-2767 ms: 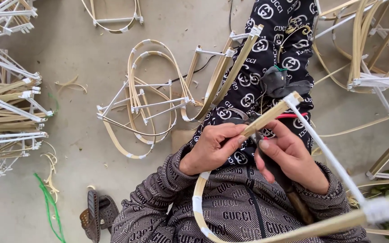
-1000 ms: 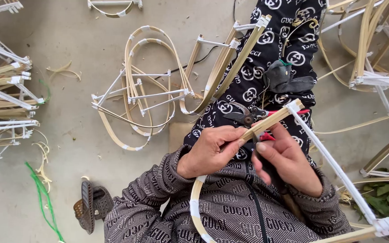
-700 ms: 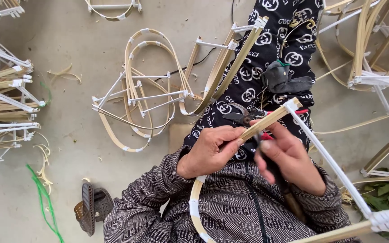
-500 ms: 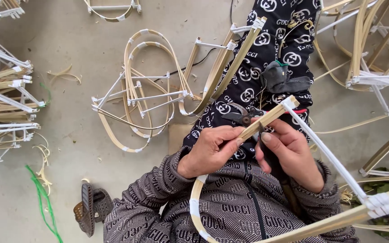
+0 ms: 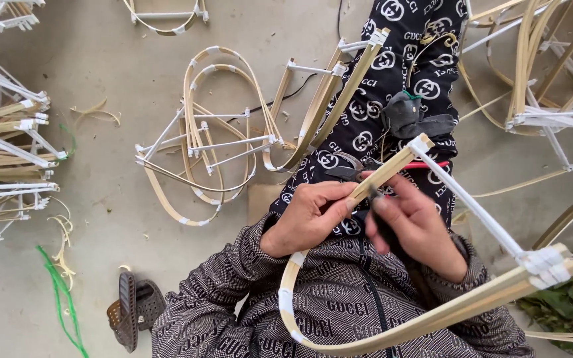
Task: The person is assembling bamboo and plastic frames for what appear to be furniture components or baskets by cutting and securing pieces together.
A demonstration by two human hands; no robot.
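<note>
A bamboo frame (image 5: 392,331) is held over the lap, between both hands. Its straight strip is pinched by the left hand (image 5: 306,219), fingers curled around it. The right hand (image 5: 419,225) is closed just beside it, on the strip; its grip cannot be made out. Scissors (image 5: 349,174) lie on the lap, just beyond the hands.

Grey concrete floor (image 5: 101,40), even daylight, green leaves (image 5: 565,308) at right edge
</note>
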